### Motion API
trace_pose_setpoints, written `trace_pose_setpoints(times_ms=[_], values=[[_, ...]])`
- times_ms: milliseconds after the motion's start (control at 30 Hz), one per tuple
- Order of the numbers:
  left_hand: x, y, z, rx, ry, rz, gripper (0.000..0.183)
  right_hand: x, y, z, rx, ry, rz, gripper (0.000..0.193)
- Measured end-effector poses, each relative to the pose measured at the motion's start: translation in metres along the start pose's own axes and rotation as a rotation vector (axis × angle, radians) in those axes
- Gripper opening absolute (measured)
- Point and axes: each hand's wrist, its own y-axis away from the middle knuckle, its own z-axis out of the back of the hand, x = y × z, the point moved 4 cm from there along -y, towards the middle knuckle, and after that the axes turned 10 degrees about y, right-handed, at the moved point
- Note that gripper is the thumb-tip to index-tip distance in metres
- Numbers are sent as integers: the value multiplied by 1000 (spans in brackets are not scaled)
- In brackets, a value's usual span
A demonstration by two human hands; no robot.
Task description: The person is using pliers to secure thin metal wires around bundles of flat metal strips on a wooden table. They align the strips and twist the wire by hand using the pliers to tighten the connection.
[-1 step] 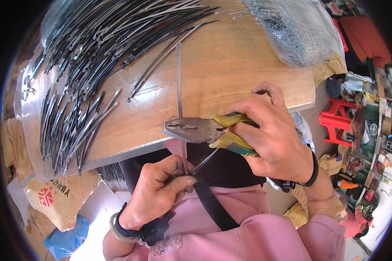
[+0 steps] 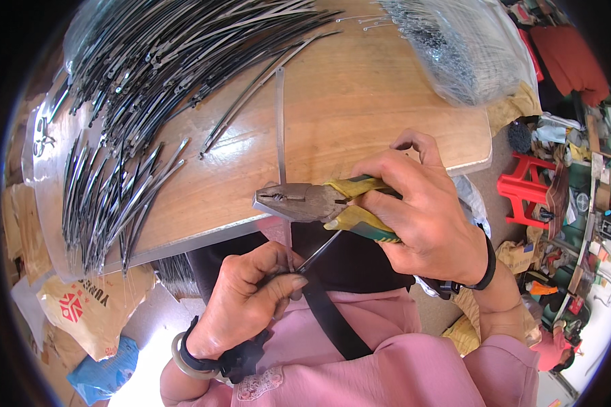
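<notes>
A pair of combination pliers (image 2: 299, 201) with yellow and dark green handles is wrapped in the fingers of my right hand (image 2: 424, 210). Its worn metal jaws point left, lying across a thin flat metal strip (image 2: 280, 129) at the table's near edge. That strip has a small hole at its far end. Below the edge my left hand (image 2: 258, 288) pinches the strip's lower part between thumb and fingers. A thin dark rod-like piece (image 2: 319, 251) also slants up from these fingers toward the pliers. Whether the jaws bite the strip cannot be made out.
On the wooden table (image 2: 373, 88), a large heap of dark strips (image 2: 156, 68) covers the far left, with a smaller bunch (image 2: 115, 203) nearer. A clear plastic bag of thin wires (image 2: 468, 54) lies far right. A red stool (image 2: 523, 190) stands beyond the table's right.
The strip's far end has shifted very slightly to the right. The pliers and my right hand have moved a hair to the left; my left hand stays put.
</notes>
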Motion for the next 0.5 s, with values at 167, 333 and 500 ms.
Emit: trace_pose_setpoints(times_ms=[167,333,500], values=[[-10,-5,14,117,-115,-129,20,2,4,1,-33,-13,-19,27],[-25,-14,19,209,30,-137,26,13,1,6,-87,-27,-25,18],[-26,-13,5,258,-566,-595,30,26,-1,2,-98,-45,41,22]])
